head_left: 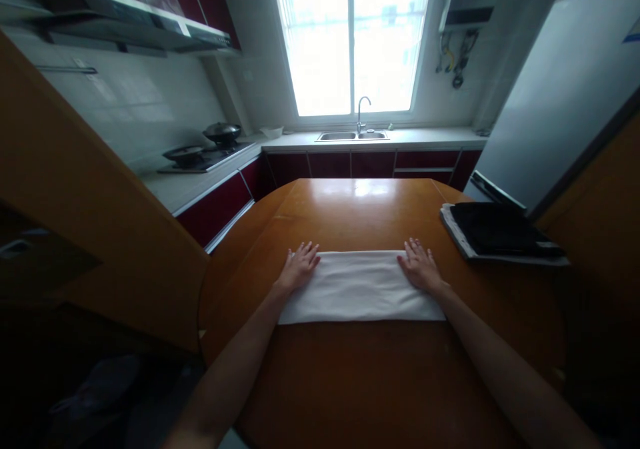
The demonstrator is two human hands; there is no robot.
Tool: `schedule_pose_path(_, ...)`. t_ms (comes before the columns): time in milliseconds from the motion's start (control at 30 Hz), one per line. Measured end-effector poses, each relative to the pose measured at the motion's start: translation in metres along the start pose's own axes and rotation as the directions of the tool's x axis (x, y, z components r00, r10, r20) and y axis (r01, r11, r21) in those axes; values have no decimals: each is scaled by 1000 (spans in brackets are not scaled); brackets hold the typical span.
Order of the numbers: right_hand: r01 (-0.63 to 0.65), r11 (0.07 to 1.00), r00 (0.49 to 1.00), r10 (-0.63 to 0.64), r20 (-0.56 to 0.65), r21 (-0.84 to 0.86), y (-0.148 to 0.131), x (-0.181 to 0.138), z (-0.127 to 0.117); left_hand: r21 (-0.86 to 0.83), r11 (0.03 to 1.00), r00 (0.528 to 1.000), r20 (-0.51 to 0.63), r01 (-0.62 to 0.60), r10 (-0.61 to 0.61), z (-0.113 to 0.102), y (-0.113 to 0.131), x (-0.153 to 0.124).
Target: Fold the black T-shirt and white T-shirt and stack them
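Observation:
A white cloth, folded into a wide flat strip, lies across the wooden table in front of me. Light wrinkles run over its middle. My left hand rests flat on its far left corner, fingers stretched out and slightly spread. On the far right corner lies my right hand, also flat with the fingers apart. Neither hand grips the cloth; both palms lie on it. Whether it is a garment or a towel cannot be made out.
Dark and pale folded fabrics are stacked at the table's right. Beyond stand a counter with a sink, a stove with pans at left, and a fridge at right. An orange-brown panel borders the table's left.

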State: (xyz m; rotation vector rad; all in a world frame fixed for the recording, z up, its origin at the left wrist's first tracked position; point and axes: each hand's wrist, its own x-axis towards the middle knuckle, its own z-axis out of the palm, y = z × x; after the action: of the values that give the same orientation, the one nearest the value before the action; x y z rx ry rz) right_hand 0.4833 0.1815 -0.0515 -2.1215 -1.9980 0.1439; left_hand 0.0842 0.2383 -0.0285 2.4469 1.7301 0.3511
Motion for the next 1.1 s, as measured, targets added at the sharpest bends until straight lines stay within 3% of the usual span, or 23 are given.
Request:
schedule_pose_path(133, -3, 1000, 1000, 3, 5, 6, 0, 1, -1, -68, 997, 996, -81, 30, -35, -10, -14, 6)
schedule_pose_path(267, 3, 1000, 1000, -3, 6, 13, 0, 1, 0, -41, 994, 992, -76, 102, -105, -18, -20, 8)
schedule_pose_path(500, 28, 999, 999, -28, 16, 20, 2, 3, -2, -4, 994, 987, 117, 110, -108, -38, -20, 1)
schedule_pose_path(600, 48, 999, 999, -48, -16, -9, -1, 2, -8, 49, 993, 994, 9, 109, -110, -41, -5, -4)
schedule_pose_path(700, 67, 996, 990, -73, -118, -53, -16, -5, -16, 40, 999, 990, -139, 1, 4, -30, 30, -11)
schedule_pose_path(767, 128, 991, 979, -134, -155, -51, -30, -13, -18, 28, 995, 989, -109, -95, 97, -16, 56, -18)
schedule_pose_path(867, 224, 975, 970, -224, -90, -16, -49, -25, -13, 54, 981, 983, 25, -184, 183, 4, 84, -28)
schedule_pose_path(1000, 255, 967, 967, -255, 32, 6, -58, -30, -9, 75, 973, 973, 94, -219, 211, 11, 89, -34)
schedule_pose_path(1100, 237, 971, 972, -236, -12, 16, -62, -33, -17, 85, 972, 976, 39, -218, 215, 7, 87, -34)
